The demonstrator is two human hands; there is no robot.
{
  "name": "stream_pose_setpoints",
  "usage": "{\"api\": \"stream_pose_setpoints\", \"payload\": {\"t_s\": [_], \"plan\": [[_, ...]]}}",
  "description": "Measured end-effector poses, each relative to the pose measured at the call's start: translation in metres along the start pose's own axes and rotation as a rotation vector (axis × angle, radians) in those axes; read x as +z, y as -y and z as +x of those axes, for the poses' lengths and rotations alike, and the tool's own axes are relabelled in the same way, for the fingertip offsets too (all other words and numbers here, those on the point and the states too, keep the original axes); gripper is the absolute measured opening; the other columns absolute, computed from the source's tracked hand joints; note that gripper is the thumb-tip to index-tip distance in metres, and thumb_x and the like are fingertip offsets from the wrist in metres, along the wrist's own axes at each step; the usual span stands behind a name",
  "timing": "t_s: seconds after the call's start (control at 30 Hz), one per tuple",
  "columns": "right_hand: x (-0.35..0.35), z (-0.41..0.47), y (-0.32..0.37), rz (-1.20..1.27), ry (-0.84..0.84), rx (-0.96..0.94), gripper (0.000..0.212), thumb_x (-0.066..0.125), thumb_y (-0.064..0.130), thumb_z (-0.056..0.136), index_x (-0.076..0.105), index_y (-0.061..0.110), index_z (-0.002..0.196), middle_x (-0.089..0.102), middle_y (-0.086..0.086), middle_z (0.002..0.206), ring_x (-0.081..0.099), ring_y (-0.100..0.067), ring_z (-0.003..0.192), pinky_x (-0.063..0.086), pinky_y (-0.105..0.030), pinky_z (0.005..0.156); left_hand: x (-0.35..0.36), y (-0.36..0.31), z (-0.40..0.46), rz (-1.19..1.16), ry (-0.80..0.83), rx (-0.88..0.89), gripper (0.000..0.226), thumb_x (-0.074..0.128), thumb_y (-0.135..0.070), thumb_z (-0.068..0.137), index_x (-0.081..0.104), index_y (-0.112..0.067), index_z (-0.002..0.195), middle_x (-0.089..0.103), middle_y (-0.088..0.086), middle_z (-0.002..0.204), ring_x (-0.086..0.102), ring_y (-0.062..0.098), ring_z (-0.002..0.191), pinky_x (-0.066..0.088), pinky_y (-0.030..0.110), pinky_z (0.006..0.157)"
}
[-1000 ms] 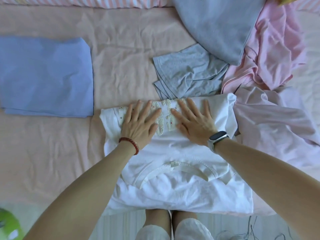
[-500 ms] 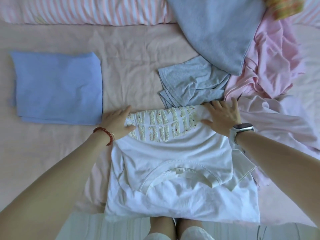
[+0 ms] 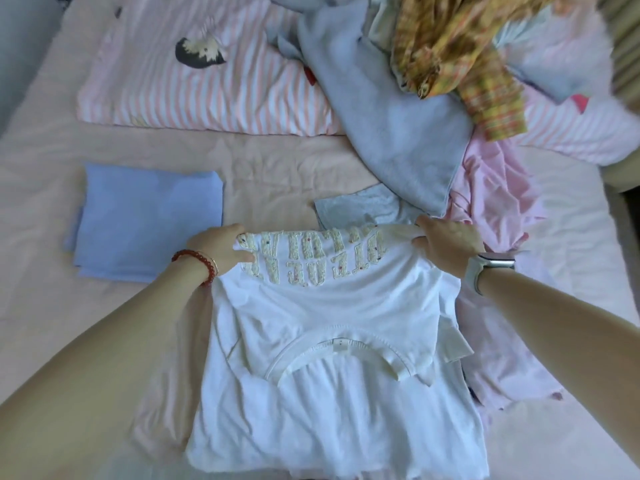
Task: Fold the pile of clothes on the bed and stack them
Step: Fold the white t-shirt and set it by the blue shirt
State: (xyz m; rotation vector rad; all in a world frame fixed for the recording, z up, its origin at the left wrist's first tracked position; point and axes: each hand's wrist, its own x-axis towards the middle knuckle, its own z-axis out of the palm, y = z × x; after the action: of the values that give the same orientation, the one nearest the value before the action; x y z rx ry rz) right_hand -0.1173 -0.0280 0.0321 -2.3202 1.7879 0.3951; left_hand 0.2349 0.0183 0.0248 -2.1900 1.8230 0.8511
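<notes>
Left hand and right hand pinch far corners of white T-shirt, seemingly lifted; bed below.

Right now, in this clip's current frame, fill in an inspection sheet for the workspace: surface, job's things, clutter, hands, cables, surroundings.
Surface: bed sheet, pale pink, wrinkled.
Job's things: white T-shirt lying part-folded, lettering at its far edge, collar toward the person; folded blue garment lying flat to the left; unfolded pile to the right with grey garment, pink garment and yellow patterned garment.
Clutter: striped pillow beyond the blue garment.
Hands: left hand and right hand each grip a far corner of the T-shirt; bead bracelet on the left wrist, watch on the right.
Cables: nothing seen.
Surroundings: only blurred edges beyond the bed.
</notes>
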Motion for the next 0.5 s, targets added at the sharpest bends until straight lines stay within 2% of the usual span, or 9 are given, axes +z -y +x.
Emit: {"api": "stream_pose_setpoints", "payload": {"t_s": [0.1,0.23,0.33,0.4,0.47,0.5], "plan": [[-0.029,0.017,-0.005,0.069,-0.235,0.011,0.023,0.048,0.023,0.092,0.05,0.009,0.11,0.062,-0.012,0.108,0.058,-0.033,0.1,0.036,-0.035,0.067,-0.043,-0.016,0.004,0.03,-0.236,0.023,0.047,0.059,-0.038,0.088,0.048,-0.012,0.126,0.058,0.013,0.119,0.053,0.032,0.108,0.037,0.034,0.081],[-0.046,0.02,-0.009,0.142,-0.528,-0.063,0.015,0.055,0.012,0.089,0.056,0.001,0.1,0.06,-0.02,0.092,0.06,-0.04,0.083,0.034,-0.037,0.056,-0.064,-0.026,0.002,0.104,-0.524,0.147,0.036,0.062,-0.027,0.087,0.053,0.0,0.11,0.061,0.022,0.107,0.055,0.038,0.1,0.033,0.038,0.072],[-0.027,-0.002,-0.011,0.138,-0.58,-0.204,0.014,0.064,0.001,0.077,0.056,0.002,0.089,0.058,-0.018,0.076,0.061,-0.037,0.064,0.042,-0.034,0.047,-0.041,-0.011,-0.009,0.184,-0.549,0.264,0.028,0.074,-0.007,0.074,0.059,0.002,0.096,0.064,0.023,0.089,0.059,0.039,0.087,0.042,0.043,0.069],[-0.002,-0.025,-0.011,0.124,-0.569,-0.298,0.018,0.056,0.004,0.073,0.05,0.008,0.09,0.057,-0.014,0.074,0.06,-0.033,0.061,0.045,-0.033,0.049,-0.015,0.007,-0.019,0.271,-0.556,0.364,0.042,0.082,0.007,0.051,0.063,0.001,0.088,0.066,0.018,0.078,0.063,0.034,0.078,0.048,0.039,0.063],[0.028,-0.05,-0.01,0.067,-0.513,-0.368,0.02,0.045,0.009,0.073,0.046,0.013,0.092,0.059,-0.01,0.076,0.059,-0.03,0.059,0.044,-0.032,0.055,0.015,0.025,-0.03,0.324,-0.54,0.447,0.053,0.083,0.01,0.036,0.065,-0.003,0.084,0.07,0.013,0.085,0.064,0.027,0.084,0.046,0.032,0.064],[0.044,-0.063,-0.009,0.044,-0.472,-0.385,0.021,0.043,0.01,0.072,0.045,0.014,0.093,0.06,-0.009,0.077,0.059,-0.029,0.06,0.04,-0.034,0.058,0.031,0.033,-0.037,0.351,-0.514,0.494,0.051,0.081,0.01,0.036,0.066,-0.005,0.083,0.071,0.011,0.093,0.064,0.024,0.09,0.046,0.031,0.065]]}}
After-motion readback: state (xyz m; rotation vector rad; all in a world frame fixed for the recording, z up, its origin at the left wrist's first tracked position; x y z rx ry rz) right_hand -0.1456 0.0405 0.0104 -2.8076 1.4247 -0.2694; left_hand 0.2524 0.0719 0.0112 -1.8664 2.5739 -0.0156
